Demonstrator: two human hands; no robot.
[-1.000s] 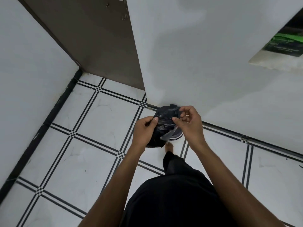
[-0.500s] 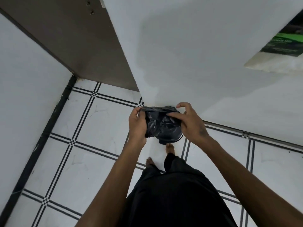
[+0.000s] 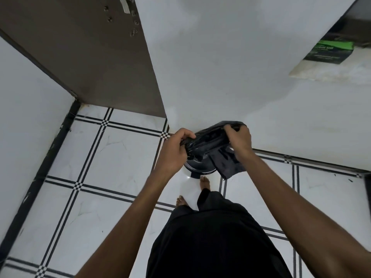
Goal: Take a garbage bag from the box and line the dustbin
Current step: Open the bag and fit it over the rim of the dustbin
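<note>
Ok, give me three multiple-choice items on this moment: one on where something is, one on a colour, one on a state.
1. Where is the garbage bag box?
A. on the floor by the feet
B. on the ledge at upper right
C. in the left hand

2. What colour is the garbage bag?
A. black
B. white
C. blue

3. How is the bag held?
A. it lies flat on the floor tiles
B. it hangs from one hand
C. both hands grip it above the dustbin

Answers: 1 B, the green-and-black box rests on the ledge. 2 A, the plastic is glossy black. 3 C, the left hand and right hand each clutch an end.
</note>
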